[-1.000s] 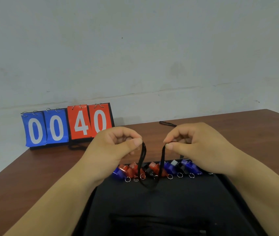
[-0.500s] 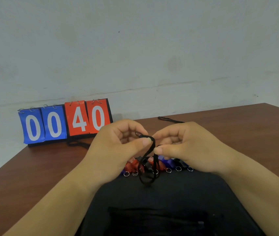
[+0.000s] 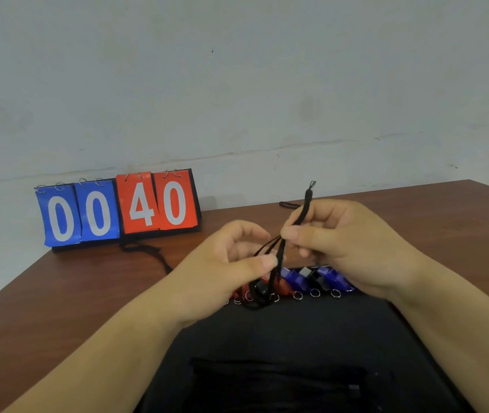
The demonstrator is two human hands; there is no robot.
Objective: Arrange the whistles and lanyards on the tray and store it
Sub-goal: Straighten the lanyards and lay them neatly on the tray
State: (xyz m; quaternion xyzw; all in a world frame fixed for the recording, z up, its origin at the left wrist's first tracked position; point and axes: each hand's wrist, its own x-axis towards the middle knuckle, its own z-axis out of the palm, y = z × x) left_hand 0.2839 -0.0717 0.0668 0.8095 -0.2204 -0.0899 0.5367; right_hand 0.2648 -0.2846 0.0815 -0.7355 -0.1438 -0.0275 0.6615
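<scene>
A black lanyard (image 3: 304,208) is held above the black tray (image 3: 296,338). My right hand (image 3: 347,242) pinches it between thumb and forefinger, with its knotted end sticking up past my fingers. My left hand (image 3: 231,269) pinches the lower strands, and a loop of it hangs down onto the tray. Along the tray's far edge lies a row of whistles with metal rings: red whistles (image 3: 280,289) towards the left, blue whistles (image 3: 331,278) towards the right. My hands hide part of the row.
A flip scoreboard (image 3: 118,210) reading 00 and 40 stands at the back left of the brown wooden table (image 3: 58,293). Another black lanyard (image 3: 144,250) lies in front of it, and a third lanyard (image 3: 289,205) lies near the wall. A black pouch (image 3: 279,386) lies on the tray's near part.
My hands came together from a spread hold, then my right hand rose and turned, so one end of the lanyard now points upward. The left hand stayed low on the strands.
</scene>
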